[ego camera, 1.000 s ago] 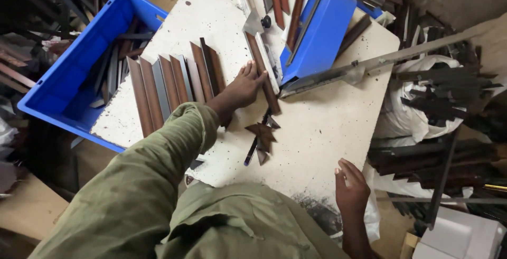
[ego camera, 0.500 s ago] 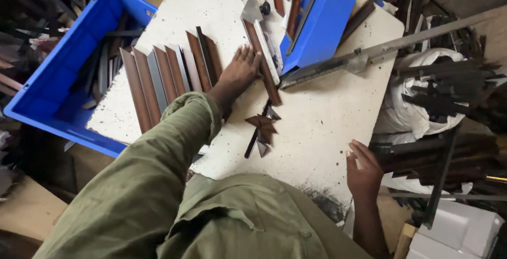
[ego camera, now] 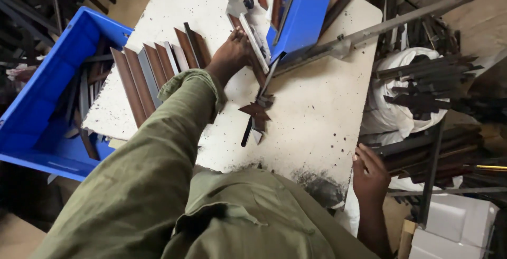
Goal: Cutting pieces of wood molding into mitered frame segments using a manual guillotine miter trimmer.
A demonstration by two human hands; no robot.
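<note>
My left hand (ego camera: 231, 54) reaches across the white table (ego camera: 317, 111) and rests on a long brown metal strip (ego camera: 244, 36) beside the blue cutting machine (ego camera: 303, 13); whether it grips the strip is hidden. A row of brown and grey strips (ego camera: 153, 74) lies fanned out just left of that hand. My right hand (ego camera: 369, 173) sits at the table's near right edge, fingers apart, holding nothing. Small dark offcuts (ego camera: 256, 115) lie on the table between the two hands.
A blue plastic crate (ego camera: 47, 95) with more strips stands left of the table. A long grey lever bar (ego camera: 364, 32) sticks out from the machine to the right. Dark metal scraps (ego camera: 433, 87) and a white sack (ego camera: 393, 114) pile up on the right. A white box (ego camera: 454, 232) sits low right.
My left hand has slid farther up the table toward the machine along the brown strip. My right hand has shifted right and down, off the table top to its edge.
</note>
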